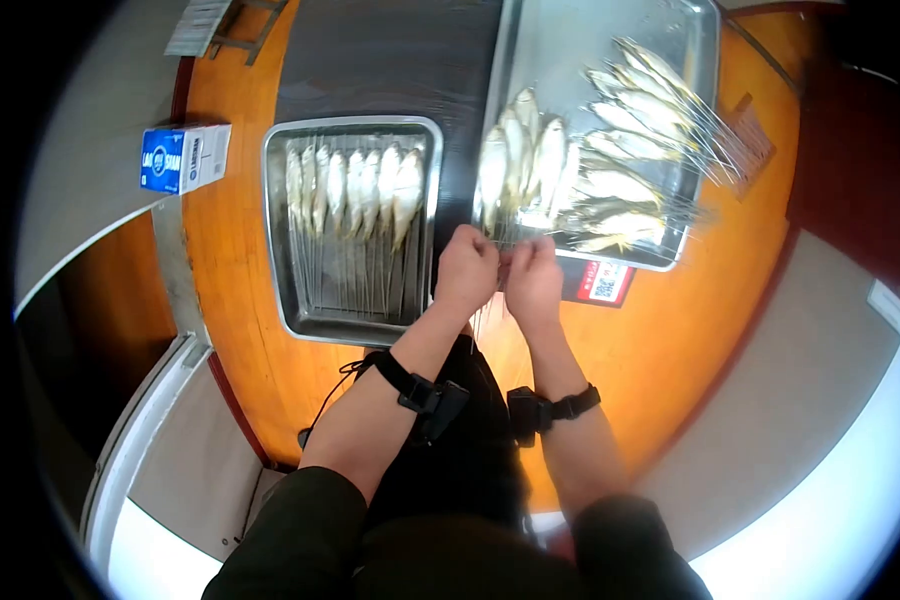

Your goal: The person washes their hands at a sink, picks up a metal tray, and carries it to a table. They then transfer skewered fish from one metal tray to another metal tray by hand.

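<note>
My left hand (469, 268) and my right hand (534, 280) are close together at the near edge of a large metal tray (560, 50). Both are closed on thin skewers, whose ends poke out below the fingers. Just beyond the hands, several small silvery skewered fish (549, 160) lie with their heads pointing away. More skewered fish (640, 110) are piled on the tray's right side, their sticks jutting over the rim. To the left, a smaller metal tray (270, 200) holds a neat row of skewered fish (355, 190), sticks toward me. My fingertips are partly hidden.
A dark mat (385, 60) runs under the trays on the orange wooden table (235, 250). A blue and white box (182, 158) stands at the left edge. A red and white card with a code (605, 283) lies beside the large tray. A small rack (245, 30) is at the far left.
</note>
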Demonstrator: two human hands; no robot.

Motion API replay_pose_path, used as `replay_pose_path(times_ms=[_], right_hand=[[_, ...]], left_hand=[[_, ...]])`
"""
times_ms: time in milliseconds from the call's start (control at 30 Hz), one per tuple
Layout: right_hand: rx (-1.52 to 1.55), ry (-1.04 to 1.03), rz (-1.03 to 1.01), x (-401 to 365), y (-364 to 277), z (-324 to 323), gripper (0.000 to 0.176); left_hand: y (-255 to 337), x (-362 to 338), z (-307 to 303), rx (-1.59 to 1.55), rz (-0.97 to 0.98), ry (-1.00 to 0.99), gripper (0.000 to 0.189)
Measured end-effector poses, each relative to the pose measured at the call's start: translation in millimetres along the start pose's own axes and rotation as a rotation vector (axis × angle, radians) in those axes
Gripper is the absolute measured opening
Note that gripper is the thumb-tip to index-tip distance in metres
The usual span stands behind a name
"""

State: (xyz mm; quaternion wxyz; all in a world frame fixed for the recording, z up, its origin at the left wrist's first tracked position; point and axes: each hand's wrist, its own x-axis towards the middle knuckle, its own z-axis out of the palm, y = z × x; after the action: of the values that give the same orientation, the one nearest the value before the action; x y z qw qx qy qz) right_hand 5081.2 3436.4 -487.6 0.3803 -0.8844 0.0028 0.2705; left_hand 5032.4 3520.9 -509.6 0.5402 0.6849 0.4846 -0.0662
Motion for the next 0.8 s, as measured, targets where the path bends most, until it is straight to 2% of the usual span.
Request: replay_pose_path(times_ms=[33,200,267,300,333,400,433,467,533,600,667,800], right_hand=[[0.274,-0.029,0.130,-1.8,-5.6,0.2,0.018],[0.326,-0.006,0.149,-1.7,-1.8,7.4,0.019],[0.136,0.049,0.120,0.6,-2.7,8.9,0.028],[0.021,0.053,0.085,2.7,0.6,9.2,0.034],[0.014,0.044,0.081,5.0,2.2,7.5,0.034],[-0.094,0.009,0.114,9.8,-5.8,6.6,0.033],[-0.003,0.022,0.146,8.9,-9.2,8.6,0.029],[-0.008,0.012,0.141,8.6,-9.7,9.6,0.029],[0.142,-0.018,0.203,9.4,-10.0,10.6,0.026],[0.206,-0.009,0.181,7.8,-10.4,17.3,0.025],[0.029,0.050,0.028,-0.4,-13.8,18.3,0.025],[-0.044,0.090,-0.063,-25.9,-25.0,30.5,0.023]], left_hand=[[0.3,0.5,-2.7,0.008,0.020,0.001,0.014],[-8.5,4.4,-7.3,-0.100,0.036,-0.007,0.015],[-11.7,7.2,-5.7,-0.565,-0.082,-0.159,0.016],[-15.8,6.4,-9.8,-0.168,0.329,-0.066,0.020],[-17.9,5.6,-10.1,-0.173,0.322,-0.058,0.020],[-6.6,5.8,-16.0,-0.659,0.127,-0.169,0.022],[-3.6,6.9,-23.0,-0.494,0.165,-0.194,0.021],[-5.7,6.8,-23.2,-0.498,0.161,-0.183,0.021],[-8.6,6.6,-22.1,-0.819,-0.077,-0.291,0.020],[-5.0,4.1,-34.7,-0.769,-0.004,-0.307,0.020],[-2.5,-0.1,-51.5,-0.822,0.014,-0.347,0.020],[-16.0,-1.1,-95.9,-0.837,0.032,-0.344,0.018]])
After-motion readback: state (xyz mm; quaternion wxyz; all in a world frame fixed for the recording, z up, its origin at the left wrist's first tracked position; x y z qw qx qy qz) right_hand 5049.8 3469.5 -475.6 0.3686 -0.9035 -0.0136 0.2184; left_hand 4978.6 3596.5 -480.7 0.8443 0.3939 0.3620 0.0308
